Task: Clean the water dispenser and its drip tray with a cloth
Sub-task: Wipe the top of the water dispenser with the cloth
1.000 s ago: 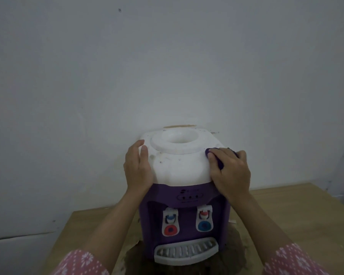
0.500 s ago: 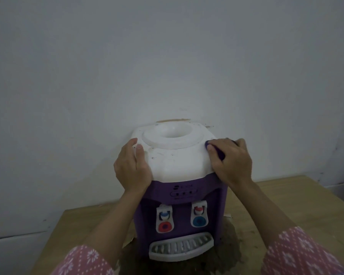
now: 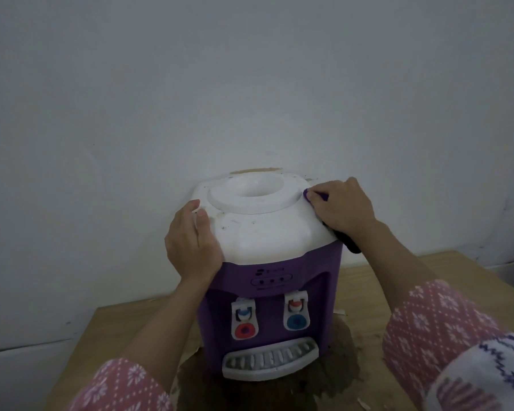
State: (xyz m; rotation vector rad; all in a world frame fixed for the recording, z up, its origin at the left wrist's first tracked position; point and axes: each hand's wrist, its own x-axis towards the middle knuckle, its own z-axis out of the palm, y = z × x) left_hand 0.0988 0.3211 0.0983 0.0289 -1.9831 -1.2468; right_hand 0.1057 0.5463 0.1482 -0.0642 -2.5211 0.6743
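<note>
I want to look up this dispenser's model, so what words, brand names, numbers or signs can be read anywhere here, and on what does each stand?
No text here can be read.
Small marks above the button panel on the water dispenser: too small and blurred to read.
Red tap and blue tap: colour only, no legible lettering.
White top, drip tray, purple cloth, wall: no writing visible.

wooden table [image 3: 445, 271] | on it: water dispenser [image 3: 267, 292], dark stained patch [image 3: 343, 363]
</note>
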